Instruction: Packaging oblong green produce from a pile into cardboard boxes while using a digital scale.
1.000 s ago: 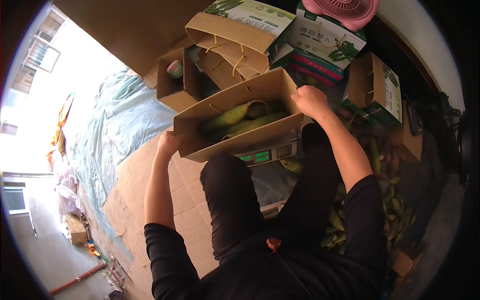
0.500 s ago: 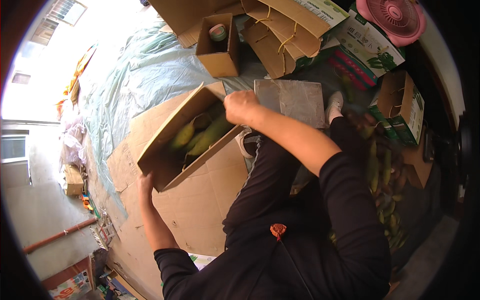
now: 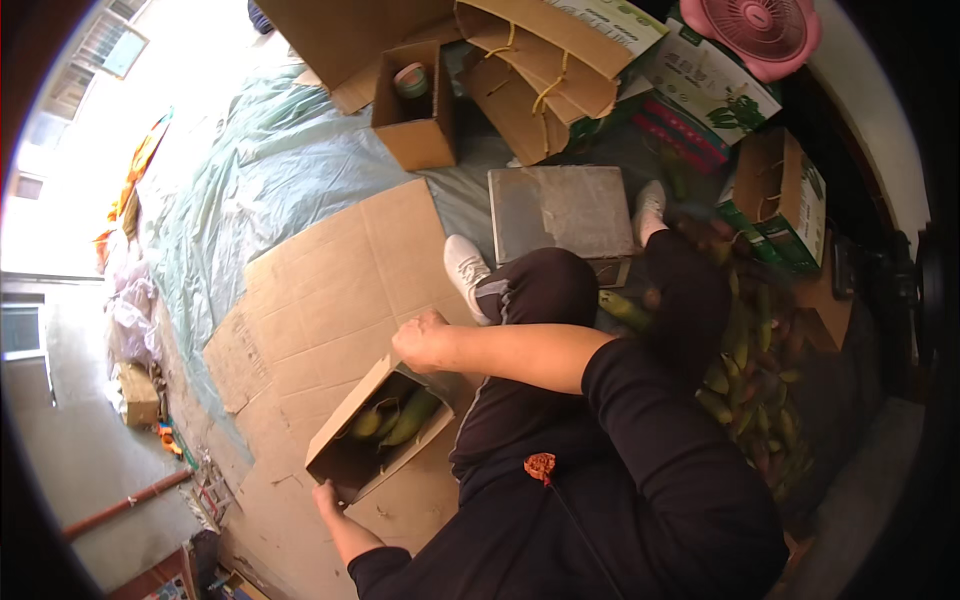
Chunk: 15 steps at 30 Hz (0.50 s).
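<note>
At near left, the long box (image 3: 352, 402) points to far right, my left hand (image 3: 328, 501) gripping its near end, my right hand (image 3: 424, 341) its far end.

Green vegetables (image 3: 410, 417) show in a brown box (image 3: 346, 411) near the right edge of tan cardboard (image 3: 340, 260), whose far edge meets a blue-green sheet (image 3: 270, 180), and black trousers (image 3: 548, 285) carry a grey stripe (image 3: 492, 288).
</note>
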Available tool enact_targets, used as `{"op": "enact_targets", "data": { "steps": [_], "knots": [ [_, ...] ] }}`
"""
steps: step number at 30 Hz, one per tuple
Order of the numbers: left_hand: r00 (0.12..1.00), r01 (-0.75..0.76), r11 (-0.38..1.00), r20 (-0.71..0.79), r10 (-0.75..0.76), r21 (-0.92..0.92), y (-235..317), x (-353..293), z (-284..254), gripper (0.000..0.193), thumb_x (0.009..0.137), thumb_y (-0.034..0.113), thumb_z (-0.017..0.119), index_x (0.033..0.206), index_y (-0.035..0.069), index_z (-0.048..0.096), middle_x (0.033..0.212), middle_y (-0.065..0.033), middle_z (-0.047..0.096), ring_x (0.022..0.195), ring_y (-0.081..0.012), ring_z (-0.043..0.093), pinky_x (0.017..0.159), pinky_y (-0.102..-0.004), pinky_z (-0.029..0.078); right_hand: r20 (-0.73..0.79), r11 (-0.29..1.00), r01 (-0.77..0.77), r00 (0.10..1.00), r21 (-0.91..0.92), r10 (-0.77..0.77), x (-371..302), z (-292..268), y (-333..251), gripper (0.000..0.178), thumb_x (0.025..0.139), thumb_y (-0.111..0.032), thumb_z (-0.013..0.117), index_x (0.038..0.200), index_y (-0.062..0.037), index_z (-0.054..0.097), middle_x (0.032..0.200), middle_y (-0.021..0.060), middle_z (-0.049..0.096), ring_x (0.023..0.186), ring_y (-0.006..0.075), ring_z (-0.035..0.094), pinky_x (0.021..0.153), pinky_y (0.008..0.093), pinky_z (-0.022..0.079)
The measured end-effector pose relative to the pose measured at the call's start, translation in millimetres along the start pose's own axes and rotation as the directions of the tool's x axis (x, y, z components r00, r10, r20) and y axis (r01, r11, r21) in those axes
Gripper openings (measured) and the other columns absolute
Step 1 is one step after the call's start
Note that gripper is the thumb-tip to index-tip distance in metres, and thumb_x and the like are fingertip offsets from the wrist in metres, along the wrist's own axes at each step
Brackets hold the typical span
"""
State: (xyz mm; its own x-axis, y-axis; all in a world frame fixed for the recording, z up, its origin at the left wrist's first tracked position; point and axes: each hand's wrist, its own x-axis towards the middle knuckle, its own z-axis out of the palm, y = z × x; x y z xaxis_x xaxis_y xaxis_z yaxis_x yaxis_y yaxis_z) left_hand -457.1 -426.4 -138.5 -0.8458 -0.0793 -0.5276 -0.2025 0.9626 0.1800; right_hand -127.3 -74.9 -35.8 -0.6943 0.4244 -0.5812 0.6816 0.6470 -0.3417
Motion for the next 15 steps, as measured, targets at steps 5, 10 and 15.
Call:
{"op": "enact_targets", "data": {
  "steps": [5,10,15],
  "knots": [
    [0.753,-0.399,0.827,-0.373,0.542,0.395,42,9,-34,0.034,0.077,0.012,0.059,0.107,-0.004,0.060,0.101,-0.0243,0.062,0.096,-0.0356,0.060,0.085,-0.0424,0.046,-0.425,0.970,0.125,0.905,0.207,-0.026,-57,-55,50,0.022,0.083,-0.028,0.058,0.086,-0.0091,0.067,0.096,0.0145,0.067,0.088,0.0317,0.065,0.076,0.0443,0.051],
    [0.392,-0.845,0.429,-0.176,0.903,0.318,193,-84,-2,0.031,0.082,0.014,0.061,0.109,-0.003,0.059,0.108,-0.0211,0.060,0.105,-0.0350,0.055,0.091,-0.0423,0.042,-0.681,0.840,0.223,0.700,0.494,0.215,-139,-75,122,0.020,0.083,-0.027,0.059,0.085,-0.0080,0.065,0.086,0.0115,0.067,0.082,0.0321,0.063,0.074,0.0406,0.049],
    [0.265,-0.932,0.092,0.486,0.833,0.352,309,-196,136,0.035,0.081,0.029,0.066,0.112,0.013,0.061,0.112,-0.0107,0.061,0.104,-0.0299,0.059,0.086,-0.0456,0.045,-0.747,0.791,0.167,0.487,0.588,0.452,-223,-51,189,0.016,0.083,-0.020,0.061,0.087,-0.0043,0.064,0.080,0.0118,0.065,0.075,0.0271,0.063,0.067,0.0356,0.047]
  ]
}}
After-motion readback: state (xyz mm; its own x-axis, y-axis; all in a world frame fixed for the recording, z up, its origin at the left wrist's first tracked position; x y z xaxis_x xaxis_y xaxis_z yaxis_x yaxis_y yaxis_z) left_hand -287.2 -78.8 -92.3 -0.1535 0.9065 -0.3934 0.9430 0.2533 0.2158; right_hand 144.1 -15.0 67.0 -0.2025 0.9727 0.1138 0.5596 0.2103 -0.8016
